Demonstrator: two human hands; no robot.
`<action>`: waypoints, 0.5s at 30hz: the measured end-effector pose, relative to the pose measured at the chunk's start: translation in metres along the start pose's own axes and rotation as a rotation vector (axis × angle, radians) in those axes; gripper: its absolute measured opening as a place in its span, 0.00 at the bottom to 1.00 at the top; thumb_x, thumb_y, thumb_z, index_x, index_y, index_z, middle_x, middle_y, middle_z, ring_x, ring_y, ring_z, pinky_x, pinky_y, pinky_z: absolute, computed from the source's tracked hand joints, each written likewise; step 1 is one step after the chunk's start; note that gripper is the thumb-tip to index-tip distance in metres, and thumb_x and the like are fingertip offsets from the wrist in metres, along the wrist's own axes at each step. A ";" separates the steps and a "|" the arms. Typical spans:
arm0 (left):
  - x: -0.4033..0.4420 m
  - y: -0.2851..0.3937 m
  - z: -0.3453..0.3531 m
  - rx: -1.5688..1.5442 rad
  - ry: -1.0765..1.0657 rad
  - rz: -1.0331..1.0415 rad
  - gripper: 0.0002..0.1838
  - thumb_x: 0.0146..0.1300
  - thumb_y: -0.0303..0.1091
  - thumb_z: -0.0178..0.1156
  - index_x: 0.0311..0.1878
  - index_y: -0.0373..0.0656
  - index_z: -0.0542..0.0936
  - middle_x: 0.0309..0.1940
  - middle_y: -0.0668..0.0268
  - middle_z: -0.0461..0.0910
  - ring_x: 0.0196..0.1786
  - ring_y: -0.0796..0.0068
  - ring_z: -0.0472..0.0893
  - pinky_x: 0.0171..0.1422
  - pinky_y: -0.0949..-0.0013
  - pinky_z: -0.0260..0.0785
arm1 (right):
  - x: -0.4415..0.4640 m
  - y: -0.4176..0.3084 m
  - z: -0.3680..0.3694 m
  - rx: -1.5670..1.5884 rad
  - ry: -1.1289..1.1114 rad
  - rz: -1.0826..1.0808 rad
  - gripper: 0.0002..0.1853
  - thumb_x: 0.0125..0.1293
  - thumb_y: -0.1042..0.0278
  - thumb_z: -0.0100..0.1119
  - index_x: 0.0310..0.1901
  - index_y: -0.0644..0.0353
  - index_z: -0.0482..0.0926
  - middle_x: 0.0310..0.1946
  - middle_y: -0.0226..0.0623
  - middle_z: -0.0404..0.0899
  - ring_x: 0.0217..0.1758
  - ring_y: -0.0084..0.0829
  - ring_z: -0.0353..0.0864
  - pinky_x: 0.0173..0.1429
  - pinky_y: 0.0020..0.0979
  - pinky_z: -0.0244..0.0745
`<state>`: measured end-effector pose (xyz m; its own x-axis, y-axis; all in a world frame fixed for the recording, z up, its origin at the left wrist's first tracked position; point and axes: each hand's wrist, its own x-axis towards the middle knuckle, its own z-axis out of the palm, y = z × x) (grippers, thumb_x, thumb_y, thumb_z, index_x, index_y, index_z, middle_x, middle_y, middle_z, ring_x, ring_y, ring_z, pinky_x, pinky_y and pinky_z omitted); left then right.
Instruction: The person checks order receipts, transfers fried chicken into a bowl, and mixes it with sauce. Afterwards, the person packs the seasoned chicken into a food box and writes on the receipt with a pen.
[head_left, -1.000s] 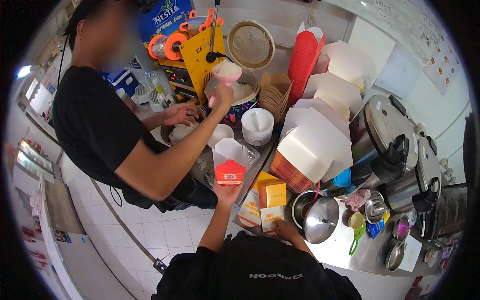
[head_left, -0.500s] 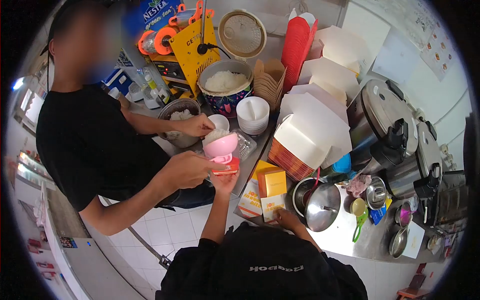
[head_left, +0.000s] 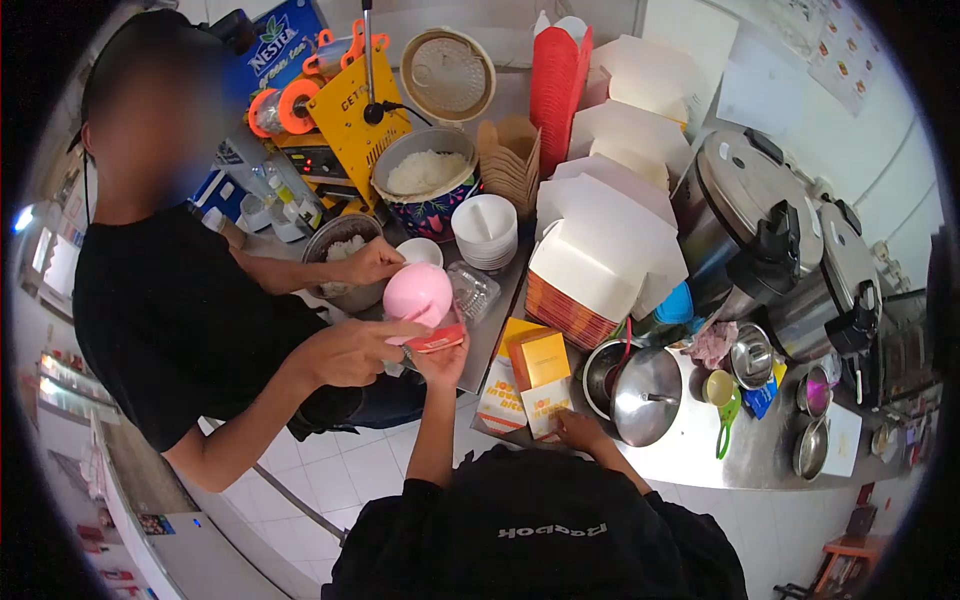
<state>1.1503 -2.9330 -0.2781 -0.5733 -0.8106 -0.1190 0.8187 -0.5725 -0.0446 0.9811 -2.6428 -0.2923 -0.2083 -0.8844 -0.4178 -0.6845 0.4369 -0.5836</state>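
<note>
I watch from afar a small red box (head_left: 440, 340), just off the view's centre toward seven o'clock, its opening hidden; the left hand (head_left: 441, 366) holds it, fingers curled around; toward its eleven o'clock, a co-worker's hand (head_left: 345, 354) tips a pink scoop (head_left: 417, 293); I judge this step to be filling, the next move calling for a steady box; toward four o'clock the right hand (head_left: 579, 431) touches a white-and-orange carton (head_left: 546, 405), its grip unclear to me; farther out at twelve, a patterned pot (head_left: 432, 213) holds rice (head_left: 428, 173).

left hand (head_left: 441, 365) cupped, outstretched; right hand (head_left: 581, 430) closer in
</note>
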 end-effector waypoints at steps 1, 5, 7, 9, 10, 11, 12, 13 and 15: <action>-0.001 -0.002 0.005 0.001 -0.013 -0.017 0.37 0.56 0.55 0.59 0.64 0.41 0.65 0.61 0.52 0.68 0.63 0.52 0.68 0.64 0.49 0.63 | 0.001 0.005 0.007 0.017 0.003 0.015 0.14 0.62 0.55 0.51 0.43 0.55 0.73 0.41 0.45 0.78 0.47 0.48 0.77 0.49 0.46 0.71; -0.008 -0.007 0.019 -0.031 -0.043 -0.090 0.38 0.56 0.52 0.59 0.65 0.38 0.62 0.62 0.53 0.67 0.64 0.53 0.66 0.65 0.52 0.62 | -0.005 0.020 0.028 0.014 -0.044 0.059 0.15 0.63 0.55 0.51 0.43 0.57 0.73 0.41 0.45 0.78 0.47 0.48 0.77 0.50 0.45 0.71; -0.013 -0.007 0.021 -0.052 -0.053 -0.125 0.38 0.58 0.49 0.59 0.66 0.38 0.61 0.63 0.53 0.66 0.64 0.53 0.66 0.65 0.53 0.62 | -0.022 0.009 0.031 0.049 -0.031 0.083 0.16 0.62 0.55 0.52 0.44 0.59 0.74 0.42 0.47 0.78 0.46 0.47 0.78 0.51 0.44 0.71; -0.015 -0.006 0.023 -0.028 -0.055 -0.147 0.37 0.58 0.47 0.58 0.67 0.39 0.61 0.63 0.53 0.66 0.65 0.53 0.66 0.66 0.53 0.61 | -0.044 -0.002 0.029 0.163 -0.030 0.038 0.16 0.62 0.56 0.53 0.44 0.60 0.74 0.42 0.47 0.78 0.45 0.47 0.78 0.51 0.44 0.71; -0.017 -0.006 0.024 -0.023 -0.067 -0.166 0.36 0.59 0.46 0.58 0.67 0.39 0.61 0.63 0.53 0.66 0.65 0.53 0.65 0.66 0.52 0.61 | -0.055 -0.007 0.030 0.219 0.034 0.027 0.15 0.63 0.57 0.53 0.43 0.60 0.74 0.41 0.47 0.78 0.45 0.47 0.78 0.51 0.44 0.71; -0.019 -0.007 0.024 -0.017 -0.079 -0.185 0.35 0.59 0.45 0.58 0.67 0.39 0.61 0.64 0.53 0.65 0.65 0.53 0.65 0.66 0.52 0.60 | -0.067 -0.015 0.033 0.270 0.088 0.018 0.15 0.63 0.57 0.53 0.43 0.59 0.74 0.41 0.47 0.78 0.45 0.48 0.78 0.51 0.44 0.71; -0.020 -0.005 0.022 0.027 -0.079 -0.181 0.35 0.59 0.45 0.58 0.67 0.40 0.61 0.64 0.53 0.65 0.65 0.53 0.65 0.67 0.52 0.60 | -0.078 -0.021 0.034 0.312 0.140 0.005 0.14 0.63 0.58 0.54 0.43 0.59 0.75 0.40 0.47 0.78 0.45 0.48 0.78 0.50 0.44 0.71; -0.022 -0.006 0.020 0.073 -0.083 -0.178 0.35 0.59 0.44 0.58 0.67 0.40 0.61 0.64 0.52 0.65 0.65 0.53 0.65 0.67 0.52 0.60 | -0.090 -0.028 0.035 0.351 0.118 0.041 0.14 0.63 0.58 0.54 0.42 0.60 0.75 0.40 0.47 0.79 0.44 0.48 0.78 0.50 0.44 0.72; -0.038 -0.020 0.033 0.085 -0.115 -0.189 0.36 0.54 0.38 0.59 0.67 0.39 0.60 0.64 0.52 0.64 0.66 0.53 0.64 0.68 0.51 0.58 | -0.116 -0.033 0.035 0.444 0.120 0.125 0.13 0.64 0.59 0.54 0.41 0.60 0.75 0.39 0.46 0.79 0.43 0.48 0.79 0.48 0.43 0.72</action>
<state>1.1546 -2.8949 -0.2395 -0.7199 -0.6941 -0.0027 0.6937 -0.7197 0.0291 1.0525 -2.5488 -0.2492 -0.3678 -0.8216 -0.4356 -0.2893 0.5463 -0.7860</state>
